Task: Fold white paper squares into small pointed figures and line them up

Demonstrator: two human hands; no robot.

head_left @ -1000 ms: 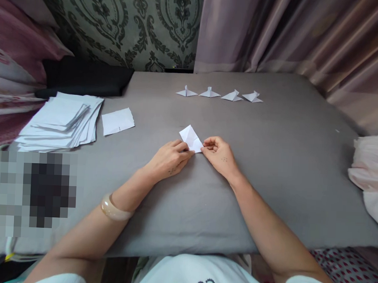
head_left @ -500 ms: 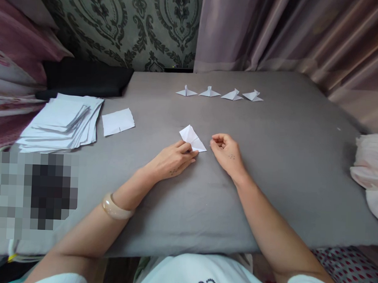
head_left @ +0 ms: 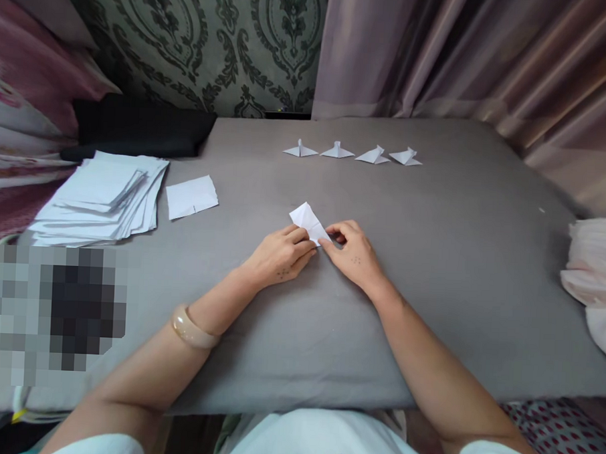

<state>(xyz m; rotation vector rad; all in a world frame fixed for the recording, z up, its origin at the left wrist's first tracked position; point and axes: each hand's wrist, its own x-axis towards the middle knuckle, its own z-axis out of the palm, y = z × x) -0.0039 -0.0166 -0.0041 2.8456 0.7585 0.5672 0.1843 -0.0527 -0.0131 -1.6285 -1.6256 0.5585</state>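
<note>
A small white folded paper (head_left: 306,217) lies on the grey cloth in front of me, one pointed end turned away from me. My left hand (head_left: 283,253) is closed on its near left side, the fingertips pressing it against the table. With thumb and forefinger, my right hand (head_left: 349,252) pinches the paper's right corner. Both hands' fingertips cover the near edge, so the folds there are hidden. Beyond the hands, several folded white paper figures (head_left: 337,150) stand in a row near the back of the table.
On the left lie a stack of white paper sheets (head_left: 96,198) and one separate sheet (head_left: 191,197). Behind the stack is a folded black cloth (head_left: 141,129). A pale bunched cloth (head_left: 595,266) sits at the right edge. Curtains (head_left: 381,50) hang behind the grey table (head_left: 462,261).
My right hand has moved left, from apart to gripping the paper's right corner. My left hand keeps its hold on the paper. The view has shifted slightly.
</note>
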